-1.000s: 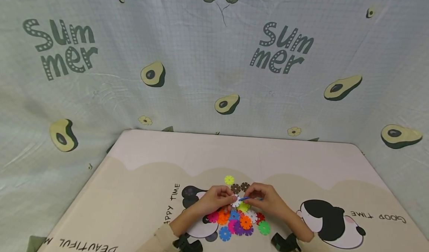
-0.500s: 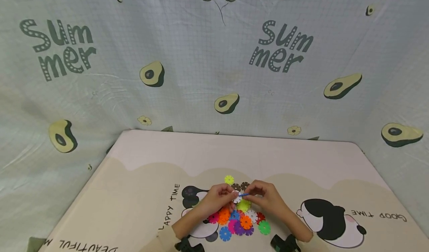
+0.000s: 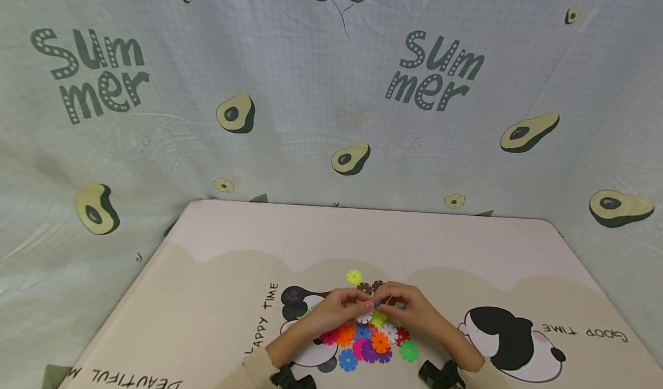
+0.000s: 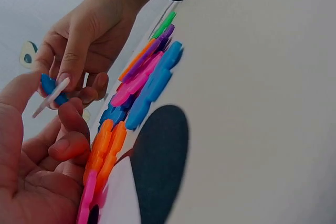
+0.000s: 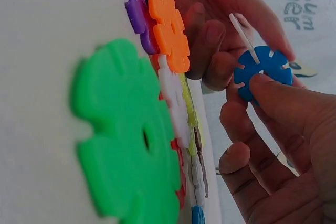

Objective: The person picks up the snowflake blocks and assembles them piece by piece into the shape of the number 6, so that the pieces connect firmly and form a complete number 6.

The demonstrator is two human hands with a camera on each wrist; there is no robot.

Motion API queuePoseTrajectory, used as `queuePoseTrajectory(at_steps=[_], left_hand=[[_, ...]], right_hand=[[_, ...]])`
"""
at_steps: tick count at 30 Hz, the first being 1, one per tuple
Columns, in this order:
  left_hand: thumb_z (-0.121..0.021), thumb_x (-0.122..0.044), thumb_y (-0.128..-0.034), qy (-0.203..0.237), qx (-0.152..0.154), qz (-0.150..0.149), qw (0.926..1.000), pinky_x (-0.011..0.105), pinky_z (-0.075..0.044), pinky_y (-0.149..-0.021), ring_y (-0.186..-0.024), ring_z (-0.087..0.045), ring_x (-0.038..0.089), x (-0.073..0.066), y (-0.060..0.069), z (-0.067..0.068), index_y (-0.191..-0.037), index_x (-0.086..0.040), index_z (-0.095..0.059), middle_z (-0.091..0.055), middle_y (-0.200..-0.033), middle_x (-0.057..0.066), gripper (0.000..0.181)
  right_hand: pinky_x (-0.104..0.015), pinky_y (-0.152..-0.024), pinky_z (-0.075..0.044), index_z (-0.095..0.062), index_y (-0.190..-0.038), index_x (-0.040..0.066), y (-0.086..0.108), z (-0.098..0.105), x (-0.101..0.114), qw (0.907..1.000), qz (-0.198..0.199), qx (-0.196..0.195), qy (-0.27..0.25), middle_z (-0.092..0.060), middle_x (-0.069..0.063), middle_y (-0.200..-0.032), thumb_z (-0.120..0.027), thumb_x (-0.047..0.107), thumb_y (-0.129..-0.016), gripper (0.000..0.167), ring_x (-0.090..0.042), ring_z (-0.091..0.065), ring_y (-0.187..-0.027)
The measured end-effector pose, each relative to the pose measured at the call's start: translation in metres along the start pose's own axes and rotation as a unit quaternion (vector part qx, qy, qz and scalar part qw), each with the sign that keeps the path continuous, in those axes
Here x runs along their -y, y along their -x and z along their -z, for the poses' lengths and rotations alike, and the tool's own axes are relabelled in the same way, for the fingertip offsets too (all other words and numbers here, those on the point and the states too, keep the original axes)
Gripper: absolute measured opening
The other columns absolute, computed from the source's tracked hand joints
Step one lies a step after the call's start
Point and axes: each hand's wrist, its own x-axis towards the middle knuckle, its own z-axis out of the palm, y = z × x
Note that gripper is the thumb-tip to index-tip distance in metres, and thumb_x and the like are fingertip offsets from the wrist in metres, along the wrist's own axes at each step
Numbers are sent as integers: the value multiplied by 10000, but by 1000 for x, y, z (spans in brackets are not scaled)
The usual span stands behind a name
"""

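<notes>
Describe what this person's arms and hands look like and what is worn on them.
The left hand and right hand are ordinary human ones, without gloves. The left sleeve and right sleeve are plain pale beige. Each arm also wears a chunky black device near the wrist; the right arm's has a rounded, cylinder-like part and a little green marking. No cables are visible.

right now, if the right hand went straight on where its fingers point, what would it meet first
Likely the white disc, which seems to touch the blue disc pinched in the right hand, then the left hand; depth is hard to judge.
</notes>
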Motion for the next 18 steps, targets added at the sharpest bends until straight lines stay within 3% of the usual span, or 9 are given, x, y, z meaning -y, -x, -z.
queuePoseTrajectory(at_steps=[4,10,18], left_hand=[[-635,-348,-946,-410,115,-158,9990,161,-381,-579,-626,-473,38,0,0,1,-1161,-15,-688,-541,-733,-34,399],[-628,-334,-952,-474,159,-229,9985,164,-354,-573,-617,-437,36,0,0,2,-1184,-42,-684,-518,-761,-28,377],[-625,-250,-957,-210,178,-217,9994,163,-419,-657,-744,-516,57,-3,1,1,-1185,-46,-678,-655,-1085,56,311]], right_hand=[[-262,-672,-546,-697,-1046,36,-1,0,2,9999,121,80,5,-674,-124,-991,-611,-83,-900,207,-100,-616,-849],[-260,-669,-544,-696,-1079,48,0,2,2,9999,-8,125,118,-662,-106,-1011,-659,-35,-887,212,-132,-613,-812],[-261,-625,-534,-680,-1055,47,1,14,-1,9994,-56,17,351,-643,-128,-1010,-679,-67,-858,228,-178,-600,-760]])
